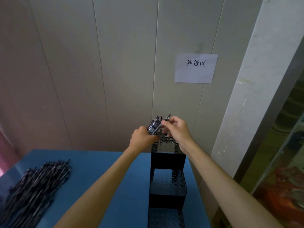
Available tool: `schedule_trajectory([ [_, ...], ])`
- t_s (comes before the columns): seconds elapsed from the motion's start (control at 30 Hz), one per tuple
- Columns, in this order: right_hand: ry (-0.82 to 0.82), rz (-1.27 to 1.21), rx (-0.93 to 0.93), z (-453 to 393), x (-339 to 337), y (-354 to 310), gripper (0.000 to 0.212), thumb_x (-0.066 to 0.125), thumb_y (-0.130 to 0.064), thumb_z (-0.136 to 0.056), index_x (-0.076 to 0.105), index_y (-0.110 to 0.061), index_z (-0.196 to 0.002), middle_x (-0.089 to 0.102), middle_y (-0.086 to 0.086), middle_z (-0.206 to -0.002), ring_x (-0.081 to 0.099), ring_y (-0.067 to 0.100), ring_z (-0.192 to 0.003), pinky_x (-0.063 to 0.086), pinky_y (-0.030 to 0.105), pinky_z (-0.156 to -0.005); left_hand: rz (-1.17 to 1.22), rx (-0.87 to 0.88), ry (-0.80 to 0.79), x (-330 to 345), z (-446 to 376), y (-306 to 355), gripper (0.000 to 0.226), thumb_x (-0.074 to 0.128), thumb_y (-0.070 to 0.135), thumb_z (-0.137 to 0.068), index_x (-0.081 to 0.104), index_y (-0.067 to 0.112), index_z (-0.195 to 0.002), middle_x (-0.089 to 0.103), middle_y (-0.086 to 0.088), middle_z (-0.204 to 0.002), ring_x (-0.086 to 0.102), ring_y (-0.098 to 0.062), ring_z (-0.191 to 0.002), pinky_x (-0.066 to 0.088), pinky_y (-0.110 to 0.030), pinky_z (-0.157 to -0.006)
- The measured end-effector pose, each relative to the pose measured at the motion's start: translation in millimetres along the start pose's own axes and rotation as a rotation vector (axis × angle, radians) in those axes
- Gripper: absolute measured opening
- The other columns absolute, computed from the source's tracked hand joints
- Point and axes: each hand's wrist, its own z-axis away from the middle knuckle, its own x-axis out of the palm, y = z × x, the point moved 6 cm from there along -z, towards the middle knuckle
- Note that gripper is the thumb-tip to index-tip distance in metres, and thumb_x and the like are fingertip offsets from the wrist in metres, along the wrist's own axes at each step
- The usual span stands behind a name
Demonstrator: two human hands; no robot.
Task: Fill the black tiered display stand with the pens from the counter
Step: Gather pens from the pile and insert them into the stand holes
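Observation:
The black tiered display stand (167, 159) rises in steps on the right side of the blue counter (105, 175), each tier topped with rows of round holes. My left hand (142, 139) grips a bundle of dark pens (154, 125) just above the stand's top tier. My right hand (176, 129) pinches a single pen (167, 119) at the bundle's upper end. A large heap of loose pens (32, 186) lies on the counter at the lower left.
A panelled wall stands right behind the stand, with a paper sign (195, 68) taped to it. A white pillar (256, 96) and a glass-fronted case (283, 170) close off the right side.

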Motion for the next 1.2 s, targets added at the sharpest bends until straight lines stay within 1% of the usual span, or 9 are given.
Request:
schedule_trajectory([
  [0.07, 0.055, -0.132, 0.007, -6.6, -7.0, -2.2, 0.012, 0.066, -0.009, -0.094, 0.056, -0.002, -0.091, 0.075, 0.018, -0.094, 0.074, 0.029, -0.079, 0.055, 0.027, -0.056, -0.012, 0.000, 0.007, -2.4, -1.4, -4.3, 0.026, 0.071, 0.033, -0.065, 0.064, 0.014, -0.081, 0.070, -0.015, -0.083, 0.065, -0.030, -0.069, 0.061, -0.049, -0.070],
  [0.17, 0.141, -0.265, 0.004, -14.6, -22.1, -6.4, 0.012, 0.068, -0.003, -0.091, 0.056, -0.001, -0.091, 0.075, 0.020, -0.093, 0.075, 0.031, -0.081, 0.062, 0.032, -0.063, -0.028, -0.014, 0.051, -9.0, -4.2, -14.3, 0.016, 0.074, 0.020, -0.075, 0.062, 0.010, -0.078, 0.064, -0.011, -0.075, 0.057, -0.026, -0.062, 0.057, -0.042, -0.061],
  [0.27, 0.248, -0.244, -0.046, -23.3, -40.1, -9.9, 0.023, 0.073, -0.002, -0.088, 0.056, 0.004, -0.101, 0.074, 0.022, -0.093, 0.075, 0.032, -0.080, 0.063, 0.033, -0.065, -0.005, -0.033, 0.070, -14.0, -6.3, -23.6, 0.017, 0.072, 0.015, -0.077, 0.056, 0.010, -0.077, 0.057, -0.009, -0.072, 0.051, -0.023, -0.061, 0.045, -0.034, -0.058],
  [0.37, 0.294, -0.124, -0.144, -29.7, -49.0, -14.6, 0.032, 0.078, -0.006, -0.084, 0.058, 0.003, -0.107, 0.074, 0.017, -0.090, 0.075, 0.028, -0.077, 0.063, 0.032, -0.066, 0.010, -0.030, 0.079, -16.7, -9.7, -28.3, 0.018, 0.072, 0.014, -0.078, 0.055, 0.010, -0.079, 0.054, -0.008, -0.070, 0.048, -0.022, -0.060, 0.042, -0.033, -0.058],
  [0.5, 0.257, 0.140, -0.228, -33.7, -44.9, -18.3, 0.019, 0.078, -0.010, -0.084, 0.070, -0.005, -0.100, 0.075, 0.008, -0.088, 0.075, 0.020, -0.074, 0.062, 0.029, -0.068, 0.031, 0.011, 0.062, -15.7, -14.0, -27.7, 0.016, 0.070, 0.012, -0.078, 0.054, 0.010, -0.080, 0.054, -0.008, -0.070, 0.049, -0.021, -0.061, 0.042, -0.034, -0.059],
  [0.77, 0.164, 0.429, -0.311, -34.0, -27.2, -13.9, 0.019, 0.079, -0.016, -0.082, 0.074, -0.011, -0.100, 0.075, -0.001, -0.087, 0.073, 0.017, -0.079, 0.062, 0.039, -0.077, 0.028, 0.057, 0.049, -15.5, -16.3, -23.3, 0.016, 0.070, 0.010, -0.080, 0.054, 0.009, -0.079, 0.051, -0.005, -0.067, 0.045, -0.020, -0.059, 0.037, -0.031, -0.057],
  [0.97, 0.042, 0.605, -0.256, -34.4, -15.7, -2.5, 0.025, 0.079, -0.020, -0.082, 0.073, -0.007, -0.103, 0.077, 0.006, -0.099, 0.072, 0.014, -0.084, 0.058, 0.028, -0.085, 0.034, 0.073, 0.035, -14.2, -14.7, -20.5, 0.012, 0.070, 0.009, -0.080, 0.058, 0.008, -0.081, 0.053, -0.004, -0.068, 0.046, -0.020, -0.060, 0.040, -0.031, -0.058],
  [1.1, 0.000, 0.673, -0.218, -30.8, -12.6, 11.8, 0.032, 0.080, -0.030, -0.079, 0.075, -0.008, -0.102, 0.077, 0.005, -0.098, 0.073, 0.015, -0.086, 0.060, 0.038, -0.087, 0.033, 0.082, 0.041, -14.7, -12.8, -16.7, 0.017, 0.069, 0.009, -0.081, 0.054, 0.011, -0.074, 0.052, -0.001, -0.065, 0.044, -0.017, -0.057, 0.037, -0.028, -0.054],
  [1.2, 0.010, 0.688, -0.207, -29.9, -14.1, 13.4, 0.033, 0.081, -0.032, -0.078, 0.075, -0.008, -0.101, 0.077, 0.005, -0.099, 0.073, 0.015, -0.087, 0.059, 0.039, -0.088, 0.023, 0.083, 0.032, -13.2, -11.6, -16.5, 0.019, 0.069, 0.009, -0.081, 0.053, 0.012, -0.072, 0.052, -0.001, -0.065, 0.043, -0.015, -0.056, 0.036, -0.025, -0.051],
])
